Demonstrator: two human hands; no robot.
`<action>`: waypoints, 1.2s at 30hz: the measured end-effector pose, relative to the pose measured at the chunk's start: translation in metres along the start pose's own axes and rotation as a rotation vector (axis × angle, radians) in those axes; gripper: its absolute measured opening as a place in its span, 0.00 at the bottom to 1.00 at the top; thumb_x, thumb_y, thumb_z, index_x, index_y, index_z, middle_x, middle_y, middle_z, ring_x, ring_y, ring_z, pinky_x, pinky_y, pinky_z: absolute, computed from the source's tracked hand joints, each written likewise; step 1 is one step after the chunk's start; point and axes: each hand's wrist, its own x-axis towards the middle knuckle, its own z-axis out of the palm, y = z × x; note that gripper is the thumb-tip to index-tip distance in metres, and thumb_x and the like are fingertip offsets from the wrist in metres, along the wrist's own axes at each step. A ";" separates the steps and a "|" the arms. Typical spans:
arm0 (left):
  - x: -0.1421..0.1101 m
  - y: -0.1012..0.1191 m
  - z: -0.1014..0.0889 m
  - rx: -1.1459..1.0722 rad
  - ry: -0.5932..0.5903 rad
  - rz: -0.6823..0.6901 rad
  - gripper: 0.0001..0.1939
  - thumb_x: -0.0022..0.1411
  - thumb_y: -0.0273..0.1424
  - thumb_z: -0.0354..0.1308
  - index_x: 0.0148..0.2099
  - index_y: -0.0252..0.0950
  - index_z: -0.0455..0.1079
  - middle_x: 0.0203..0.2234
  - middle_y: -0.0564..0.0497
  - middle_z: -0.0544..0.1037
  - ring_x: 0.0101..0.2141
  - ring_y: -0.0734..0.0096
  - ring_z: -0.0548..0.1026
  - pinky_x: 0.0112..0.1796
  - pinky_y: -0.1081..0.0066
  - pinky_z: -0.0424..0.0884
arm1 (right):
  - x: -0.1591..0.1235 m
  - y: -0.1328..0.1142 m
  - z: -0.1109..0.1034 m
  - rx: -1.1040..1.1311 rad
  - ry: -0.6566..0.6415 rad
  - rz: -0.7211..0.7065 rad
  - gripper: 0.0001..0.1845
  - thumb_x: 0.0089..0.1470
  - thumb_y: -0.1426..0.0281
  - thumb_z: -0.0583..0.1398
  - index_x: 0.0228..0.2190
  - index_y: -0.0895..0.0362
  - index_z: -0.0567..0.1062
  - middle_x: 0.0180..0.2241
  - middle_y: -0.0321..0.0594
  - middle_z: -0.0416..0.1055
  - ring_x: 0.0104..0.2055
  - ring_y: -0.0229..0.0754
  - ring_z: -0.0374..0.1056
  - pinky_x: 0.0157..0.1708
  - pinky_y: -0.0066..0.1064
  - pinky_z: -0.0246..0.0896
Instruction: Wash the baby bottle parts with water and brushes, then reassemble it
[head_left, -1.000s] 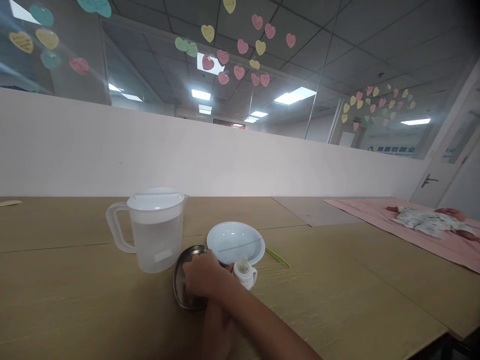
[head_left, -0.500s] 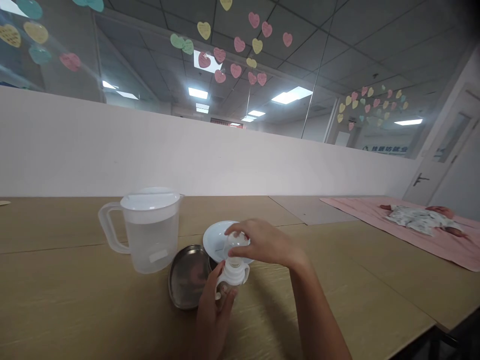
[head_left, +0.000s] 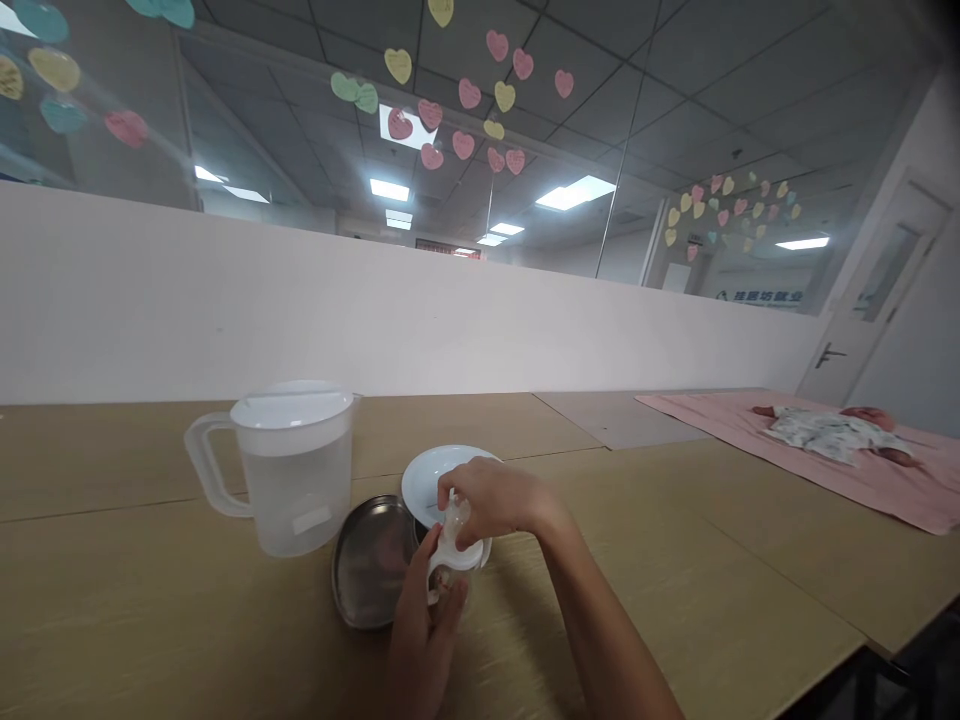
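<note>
A small white-collared bottle (head_left: 466, 555) is held in both hands above the table (head_left: 637, 610), toward the near edge and about midway along what is seen of it. Its lower body is clasped by the left hand (head_left: 424, 625), with the thumb and fingers wrapped about its side. A clear cap (head_left: 454, 517) at the bottle's top is pinched between the thumb and fingers of the right hand (head_left: 495, 497), which is brought in from above; whether the cap is fully seated cannot be told. The hands are thus kept close together, one low and one high on the same piece.

Just left of the bottle, a shallow metal tray (head_left: 371, 570) is set on the table. Behind the bottle, nearer the far edge, a white bowl (head_left: 421, 478) is partly hidden by the right hand. A lidded clear pitcher (head_left: 296, 495), partly filled with clear liquid, is stood upright to the left of the tray, with its handle turned toward the table's left edge. Well apart, toward the far right corner, a pink cloth (head_left: 892, 495) is spread, and on it a doll (head_left: 821, 432) in pale patterned clothing is laid.
</note>
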 end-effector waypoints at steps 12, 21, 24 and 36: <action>0.009 -0.010 0.001 0.009 0.053 0.109 0.30 0.53 0.40 0.58 0.56 0.37 0.57 0.51 0.43 0.67 0.50 0.56 0.67 0.48 0.61 0.64 | -0.010 0.022 0.024 0.369 0.088 -0.146 0.23 0.36 0.71 0.63 0.40 0.50 0.73 0.37 0.34 0.71 0.39 0.40 0.65 0.37 0.27 0.59; 0.009 -0.007 0.003 0.069 0.068 0.085 0.31 0.47 0.38 0.62 0.53 0.36 0.61 0.50 0.43 0.67 0.49 0.55 0.67 0.46 0.61 0.65 | -0.016 0.036 0.081 1.066 0.219 -0.201 0.33 0.33 0.78 0.56 0.46 0.53 0.65 0.41 0.36 0.68 0.42 0.40 0.64 0.37 0.25 0.60; 0.009 -0.007 0.002 0.075 0.055 0.069 0.32 0.47 0.38 0.62 0.54 0.36 0.60 0.51 0.42 0.66 0.48 0.56 0.68 0.45 0.63 0.65 | -0.016 0.033 0.083 1.162 0.222 -0.227 0.31 0.34 0.77 0.55 0.45 0.54 0.65 0.41 0.37 0.67 0.42 0.40 0.64 0.38 0.26 0.59; 0.008 -0.003 0.002 0.082 0.005 0.011 0.31 0.49 0.42 0.60 0.54 0.36 0.59 0.49 0.43 0.68 0.43 0.59 0.70 0.40 0.66 0.69 | 0.004 0.031 0.118 0.780 0.731 -0.223 0.36 0.42 0.59 0.60 0.51 0.57 0.57 0.36 0.39 0.65 0.36 0.39 0.63 0.38 0.29 0.61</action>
